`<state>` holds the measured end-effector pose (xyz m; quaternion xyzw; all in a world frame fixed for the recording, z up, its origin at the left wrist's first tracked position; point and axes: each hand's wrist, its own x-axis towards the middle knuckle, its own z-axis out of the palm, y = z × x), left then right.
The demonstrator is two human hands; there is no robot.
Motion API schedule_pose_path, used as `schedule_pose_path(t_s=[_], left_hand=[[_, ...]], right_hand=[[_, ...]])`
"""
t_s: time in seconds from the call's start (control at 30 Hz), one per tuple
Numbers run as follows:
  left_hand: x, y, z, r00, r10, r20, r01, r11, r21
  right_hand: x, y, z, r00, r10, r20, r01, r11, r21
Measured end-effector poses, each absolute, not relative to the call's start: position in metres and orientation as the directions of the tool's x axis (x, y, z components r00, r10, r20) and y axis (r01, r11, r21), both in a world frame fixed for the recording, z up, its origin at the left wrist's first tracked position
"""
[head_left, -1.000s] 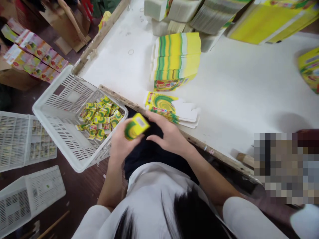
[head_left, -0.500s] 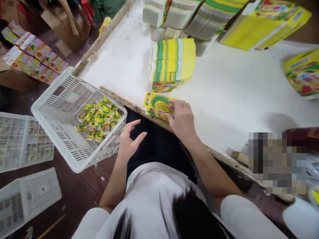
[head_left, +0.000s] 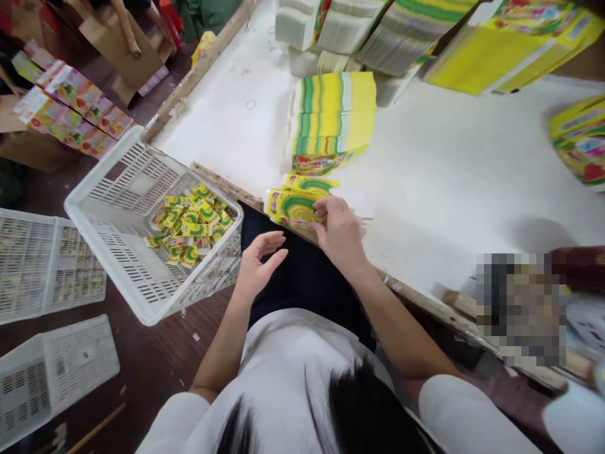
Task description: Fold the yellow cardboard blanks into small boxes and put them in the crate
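My right hand is at the table's near edge, thumb and fingers pinching the right end of a flat yellow-and-green printed carton. The carton's left end sticks out over the wooden edge. Just behind it, partly covered, lies another such carton on the table. A fanned stack of flat cartons rests farther back. My left hand hovers over my lap, left of the held carton and apart from it, its thumb and fingers spread with nothing between them.
A white plastic basket with several small folded boxes stands at the left. Upright carton bundles line the table's back. More baskets sit on the floor. A person's hand touches a cardboard box at upper left.
My right hand has drawn one carton toward me and slightly left, off the one behind it. My left hand has moved right, nearer to the carton.
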<state>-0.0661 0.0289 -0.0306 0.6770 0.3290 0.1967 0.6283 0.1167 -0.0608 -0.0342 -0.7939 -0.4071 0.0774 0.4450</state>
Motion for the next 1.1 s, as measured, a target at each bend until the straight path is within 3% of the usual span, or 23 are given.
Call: schedule_pose_path(t_s=[0.17,0.33,0.43,0.67,0.9,1.0,1.1], left_hand=[[-0.059,0.026,-0.034,0.720,0.677,-0.154,0.088,0.131,0.987],[-0.034,0.017,-0.020,0.586,0.810,-0.020,-0.311,0.248,0.918],[-0.023,0.016,-0.008,0.418,0.908,0.035,-0.470,0.184,0.863],[-0.026,0.018,-0.008,0.308,0.951,0.021,-0.250,0.060,0.966],[-0.026,0.017,-0.009,0.349,0.937,0.008,-0.187,0.061,0.981],[-0.030,0.014,-0.014,0.322,0.947,-0.020,-0.136,0.067,0.988],[-0.038,0.012,-0.026,0.272,0.960,0.066,-0.057,-0.052,0.997]], right_hand=[[0.115,-0.070,-0.012,0.738,0.654,0.169,0.315,-0.112,-0.942],[0.077,-0.068,0.001,0.439,0.897,0.054,0.090,0.016,-0.996],[0.053,-0.063,-0.009,0.409,0.912,-0.027,-0.075,0.004,-0.997],[0.034,-0.061,-0.018,0.477,0.879,-0.033,-0.074,0.003,-0.997],[0.030,-0.060,-0.023,0.455,0.883,-0.114,-0.342,0.055,-0.938],[0.029,-0.064,-0.023,0.490,0.864,-0.118,-0.316,0.050,-0.947],[0.034,-0.067,-0.019,0.496,0.862,-0.110,-0.282,0.040,-0.958]])
